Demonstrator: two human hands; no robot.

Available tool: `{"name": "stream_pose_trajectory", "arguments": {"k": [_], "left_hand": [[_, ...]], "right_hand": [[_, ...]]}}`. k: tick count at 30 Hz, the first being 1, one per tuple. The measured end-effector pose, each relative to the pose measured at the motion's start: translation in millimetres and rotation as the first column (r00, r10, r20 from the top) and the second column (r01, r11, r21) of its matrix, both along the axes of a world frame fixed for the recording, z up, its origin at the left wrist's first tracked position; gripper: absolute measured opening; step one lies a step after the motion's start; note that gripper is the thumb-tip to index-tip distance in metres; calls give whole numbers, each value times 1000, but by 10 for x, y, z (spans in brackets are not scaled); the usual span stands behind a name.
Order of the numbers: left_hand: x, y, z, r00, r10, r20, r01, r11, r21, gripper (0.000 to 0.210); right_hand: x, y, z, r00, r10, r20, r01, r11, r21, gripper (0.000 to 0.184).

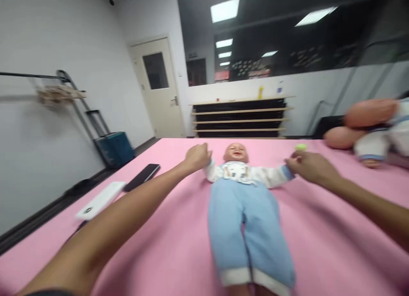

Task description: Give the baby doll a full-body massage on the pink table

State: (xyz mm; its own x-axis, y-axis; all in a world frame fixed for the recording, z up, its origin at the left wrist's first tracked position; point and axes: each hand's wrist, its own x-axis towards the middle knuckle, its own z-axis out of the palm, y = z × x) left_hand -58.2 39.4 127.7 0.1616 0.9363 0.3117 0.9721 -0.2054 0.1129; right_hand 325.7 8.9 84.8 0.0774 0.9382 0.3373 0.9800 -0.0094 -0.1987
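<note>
A baby doll [236,153] lies on its back, its head away from me and its legs toward me. It wears a white top [234,171] with an animal print and light blue trousers [244,219] with white cuffs. My left hand [197,156] is closed around the end of the doll's arm on the left, hiding the doll's hand. On the other side, my right hand [305,163] pinches the end of the opposite arm beside its blue sleeve cuff [288,172]. Both doll arms are stretched outward.
Pink cloth [179,245] covers the table. A black phone [142,177] and a white device [100,200] lie at left. More dolls [372,125] are piled at right, and a small yellow-green object [300,147] sits behind my right hand. A teal suitcase [116,149] stands beyond the table.
</note>
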Motion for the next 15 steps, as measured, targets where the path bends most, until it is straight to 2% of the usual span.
{"name": "stream_pose_trajectory", "arguments": {"k": [3, 7, 11, 15], "left_hand": [[-176, -314, -248, 996, -9, -84, 7, 1000, -25, 30], [-349, -617, -611, 993, -67, -100, 56, 993, -107, 29], [-410, -816, -843, 990, -110, -88, 100, 989, -113, 32], [-444, -879, -910, 983, -140, -118, 126, 984, -123, 35]], "right_hand": [[-182, -550, -62, 1000, -26, 17, 27, 998, -52, 37], [-323, -978, -380, 998, 44, 38, -38, 990, -135, 35], [-413, -1159, -653, 997, 77, 12, -74, 980, -185, 30], [-406, -1164, -670, 997, 72, -30, -76, 977, -199, 23]]}}
